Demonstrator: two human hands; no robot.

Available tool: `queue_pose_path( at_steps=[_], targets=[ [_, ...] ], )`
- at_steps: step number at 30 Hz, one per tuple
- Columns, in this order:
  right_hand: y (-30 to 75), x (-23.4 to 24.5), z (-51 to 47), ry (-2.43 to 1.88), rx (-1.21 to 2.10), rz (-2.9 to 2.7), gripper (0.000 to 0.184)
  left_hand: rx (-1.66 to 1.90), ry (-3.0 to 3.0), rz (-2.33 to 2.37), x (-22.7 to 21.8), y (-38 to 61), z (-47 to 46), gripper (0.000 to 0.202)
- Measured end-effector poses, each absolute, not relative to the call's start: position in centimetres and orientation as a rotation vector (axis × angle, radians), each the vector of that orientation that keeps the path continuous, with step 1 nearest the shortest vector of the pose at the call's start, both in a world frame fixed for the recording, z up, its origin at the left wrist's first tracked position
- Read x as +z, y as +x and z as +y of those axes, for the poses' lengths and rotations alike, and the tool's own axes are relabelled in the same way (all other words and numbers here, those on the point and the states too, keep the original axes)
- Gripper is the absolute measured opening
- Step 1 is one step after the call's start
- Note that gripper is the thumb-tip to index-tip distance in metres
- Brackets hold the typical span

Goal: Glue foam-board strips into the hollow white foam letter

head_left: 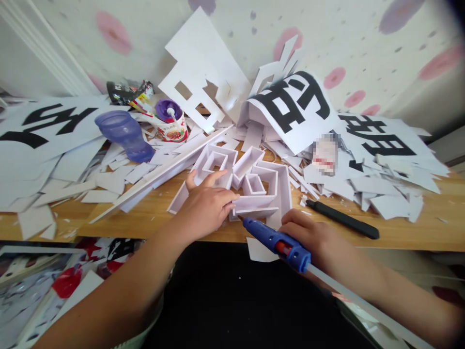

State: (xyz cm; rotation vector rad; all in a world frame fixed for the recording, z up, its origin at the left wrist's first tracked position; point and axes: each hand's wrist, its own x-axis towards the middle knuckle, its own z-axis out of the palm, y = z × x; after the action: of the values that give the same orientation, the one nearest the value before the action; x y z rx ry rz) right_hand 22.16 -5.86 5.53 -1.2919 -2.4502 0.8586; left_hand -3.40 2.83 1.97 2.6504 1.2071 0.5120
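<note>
A white foam-board character [256, 201] with upright walls rests near the front edge of the wooden table. On its left side lies my left hand [209, 206]; the thumb and index finger close at a wall while the other fingers spread over the board. My right hand [308, 232] grips a blue hot glue gun [278, 242], its tip at the front wall of the character. A long white glue stick [363, 300] trails from the gun's rear. Part of the right hand's fingers is hidden behind the gun.
A black utility knife [343, 219] lies to the right. Foam-board scraps [385, 191] crowd the back and sides, with printed sheets [294, 104] among them. At the back left stand a purple cup [125, 133] and a food tub [172, 130]. A long white strip [160, 174] slants leftward.
</note>
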Motion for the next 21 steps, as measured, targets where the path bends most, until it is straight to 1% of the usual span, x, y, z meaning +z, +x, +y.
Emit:
queue_pose_path(
  at_steps=[5,13,21],
  targets=[
    [21.7,4.9,-6.3,-1.308,0.733,-2.475,0.009,0.504,2.635,1.210,2.0,-3.4,2.9,0.019],
    [21.1,4.7,-6.6,-1.270,0.286,-2.591,0.021,0.513,2.626,1.199,1.9,-3.5,2.9,0.016],
    [20.9,4.5,-6.4,-1.241,0.104,-2.619,0.018,0.513,2.620,1.207,2.0,-3.3,2.9,0.016]
  ],
)
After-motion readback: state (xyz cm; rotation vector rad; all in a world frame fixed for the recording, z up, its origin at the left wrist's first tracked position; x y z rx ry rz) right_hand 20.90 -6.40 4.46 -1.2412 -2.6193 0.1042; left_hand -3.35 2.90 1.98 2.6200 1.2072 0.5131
